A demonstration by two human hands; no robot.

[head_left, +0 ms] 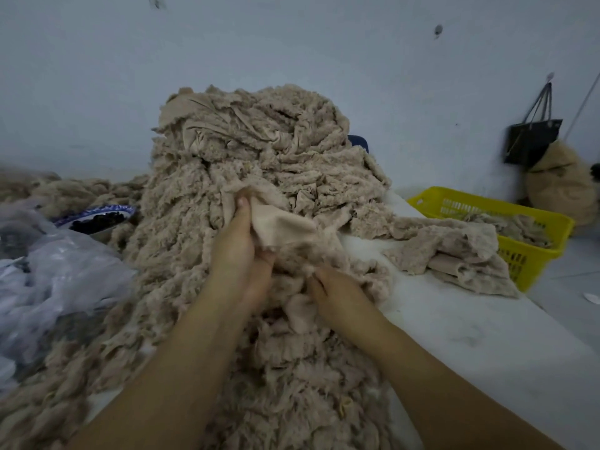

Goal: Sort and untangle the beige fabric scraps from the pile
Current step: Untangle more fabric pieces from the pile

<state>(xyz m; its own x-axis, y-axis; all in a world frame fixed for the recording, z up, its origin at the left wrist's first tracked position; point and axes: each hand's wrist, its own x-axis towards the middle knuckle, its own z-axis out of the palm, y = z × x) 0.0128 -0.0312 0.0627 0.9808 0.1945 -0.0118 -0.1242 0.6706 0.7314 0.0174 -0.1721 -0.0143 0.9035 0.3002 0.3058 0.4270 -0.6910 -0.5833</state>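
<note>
Centrally, left hand (240, 245) pinching a beige scrap (285, 226) against the pile (259, 151) on the counter (454, 323), its long axis slanting down-right, right hand (336, 292) clutching fuzzy fabric (300, 308) below.

Beige fuzzy fabric scraps (259, 164) piled on a white surface (454, 326). A yellow basket (532, 251), a black bag (532, 141), a blue-and-white patterned bowl (97, 211), pale blue-grey wall (292, 43).
</note>
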